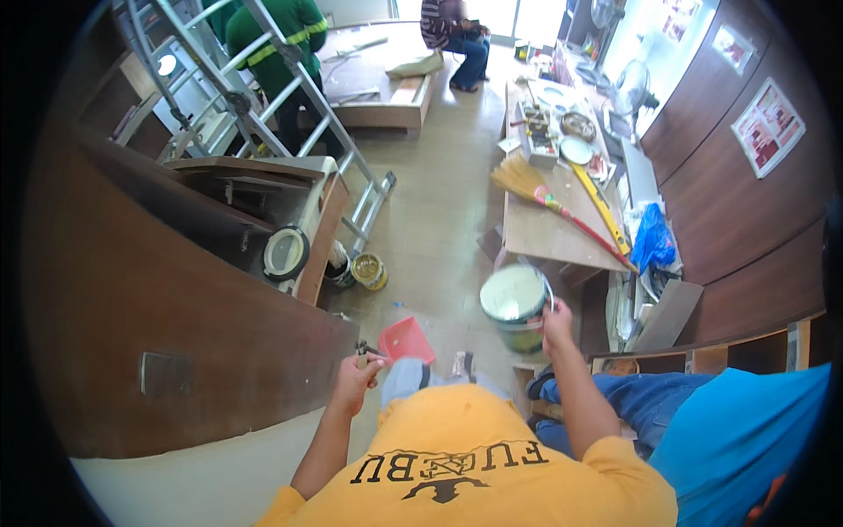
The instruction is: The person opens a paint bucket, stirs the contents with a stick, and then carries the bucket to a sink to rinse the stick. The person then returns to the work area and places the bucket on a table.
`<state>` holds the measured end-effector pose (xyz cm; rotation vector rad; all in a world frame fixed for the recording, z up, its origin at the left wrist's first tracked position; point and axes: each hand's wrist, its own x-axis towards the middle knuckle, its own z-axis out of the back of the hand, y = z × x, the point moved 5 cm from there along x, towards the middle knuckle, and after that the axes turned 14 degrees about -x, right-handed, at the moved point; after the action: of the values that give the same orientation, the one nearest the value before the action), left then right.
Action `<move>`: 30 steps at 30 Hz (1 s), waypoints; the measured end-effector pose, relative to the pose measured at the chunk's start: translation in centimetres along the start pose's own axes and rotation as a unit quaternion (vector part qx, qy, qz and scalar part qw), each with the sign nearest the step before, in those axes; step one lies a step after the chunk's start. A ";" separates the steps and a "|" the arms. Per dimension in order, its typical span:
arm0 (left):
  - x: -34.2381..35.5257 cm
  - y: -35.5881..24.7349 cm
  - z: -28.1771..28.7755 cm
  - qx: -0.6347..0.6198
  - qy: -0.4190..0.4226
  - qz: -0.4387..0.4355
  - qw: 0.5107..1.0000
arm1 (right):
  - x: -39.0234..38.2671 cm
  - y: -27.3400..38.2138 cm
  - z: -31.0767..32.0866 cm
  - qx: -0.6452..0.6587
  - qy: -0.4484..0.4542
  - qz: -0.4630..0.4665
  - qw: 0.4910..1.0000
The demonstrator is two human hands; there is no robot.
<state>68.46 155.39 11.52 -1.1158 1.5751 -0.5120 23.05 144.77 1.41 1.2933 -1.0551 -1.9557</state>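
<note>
My left hand (358, 382) is closed on a small dark metal tool (363, 350), too small to name exactly. A pink plastic dustpan (402, 335) lies on the floor just beyond it. My right hand (556, 327) grips the handle of a round pail (514, 294) with a pale lid, held off to my right beside the table. Below that hand, a person in a blue T-shirt (738, 408) and jeans is at my right side.
A table (518, 220) carries a broom (529, 183), yellow level (600, 208), trays and fan (634, 88). An aluminium ladder (351, 180) leans at left near cans (371, 270) and a wooden cabinet (219, 369). Two people (281, 39) (461, 44) are by a low platform (369, 114).
</note>
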 end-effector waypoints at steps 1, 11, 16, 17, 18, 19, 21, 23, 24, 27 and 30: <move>0.8 -0.3 -0.9 0.013 -0.006 0.009 1.000 | 2.6 0.5 -0.5 0.018 -0.018 -0.008 1.000; 16.4 -7.0 -9.6 0.104 -0.007 0.060 0.993 | 26.2 5.1 -1.3 0.269 -0.034 -0.015 0.962; 26.1 -9.3 -14.6 0.157 0.041 0.112 0.980 | 32.5 0.8 0.2 0.250 -0.097 -0.068 0.961; 27.4 -10.0 -15.9 0.170 0.045 0.123 0.977 | 32.9 -0.1 0.7 0.261 -0.166 -0.104 0.945; 29.1 -10.5 -17.0 0.184 0.057 0.134 0.972 | 33.6 -0.8 1.5 0.247 -0.206 -0.111 0.940; 30.8 -10.5 -17.7 0.204 0.081 0.148 0.964 | 34.3 -1.4 2.0 0.226 -0.201 -0.108 0.947; 34.0 -10.9 -21.1 0.253 0.113 0.179 0.944 | 35.5 -1.3 3.1 0.197 -0.180 -0.095 0.959; 37.7 -10.6 -24.1 0.309 0.166 0.185 0.918 | 37.3 -0.3 4.3 0.188 -0.152 -0.078 0.967; 39.2 -10.7 -25.9 0.315 0.187 0.184 0.912 | 38.6 0.8 4.5 0.181 -0.138 -0.075 0.971; 43.9 -9.6 -32.0 0.298 0.252 0.207 0.897 | 41.4 3.2 6.2 0.094 -0.152 -0.058 0.982; 47.0 -7.2 -37.3 0.227 0.305 0.239 0.894 | 39.9 7.1 8.4 -0.121 -0.299 0.021 0.946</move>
<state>38.27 103.46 4.93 -0.1813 2.0390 -0.8863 0.50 111.96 -9.98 0.5419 -1.0458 -2.4226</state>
